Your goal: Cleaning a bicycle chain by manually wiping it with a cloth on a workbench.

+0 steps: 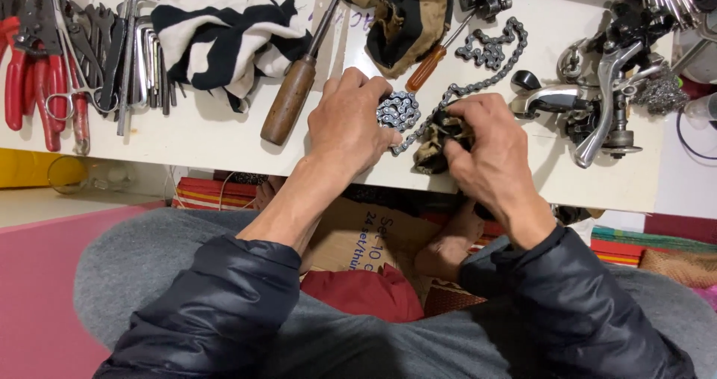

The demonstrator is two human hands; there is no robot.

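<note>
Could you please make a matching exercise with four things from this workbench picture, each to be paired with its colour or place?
Things:
1. bicycle chain
2. pliers
3. wooden-handled tool
4. striped cloth

Descriptions:
A. red handles, far left of the table
B. black and white, crumpled
C. partly coiled under the left hand
D. brown handle, lying beside the left hand

Pairs: 1-C, 2-A, 3-D, 4-B

Your clearest room is the bare strip of worktop [194, 144] along the near edge, left of your left hand [351, 121]. Behind it the wooden-handled screwdriver [295, 88] and striped cloth [224, 32] block the way. Right of your right hand [485, 147], the derailleur parts [605, 88] crowd close; the chain [485, 50] crosses between.
</note>
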